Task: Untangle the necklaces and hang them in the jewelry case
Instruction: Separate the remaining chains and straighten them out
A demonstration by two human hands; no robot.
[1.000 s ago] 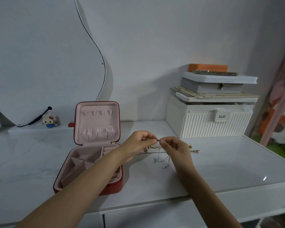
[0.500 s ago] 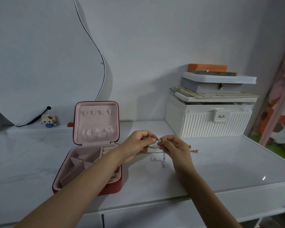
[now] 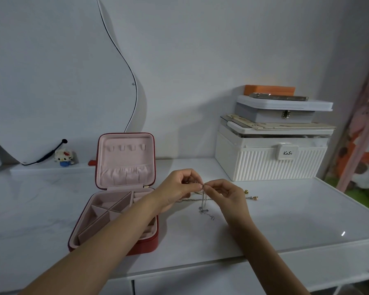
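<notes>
Head view: both forearms reach in from the near edge of the white table (image 3: 285, 220). The left hand (image 3: 177, 188) and right hand (image 3: 228, 193) meet fingertip to fingertip above the table, each pinching the thin silver necklaces (image 3: 203, 201) at one spot, probably so a knot can be picked apart while the loose ends hang to the surface. The open red jewelry case (image 3: 115, 209) lies just left, its lid hooks bare. Farther right stand stacked white boxes (image 3: 271, 158), clear of the path to the case.
</notes>
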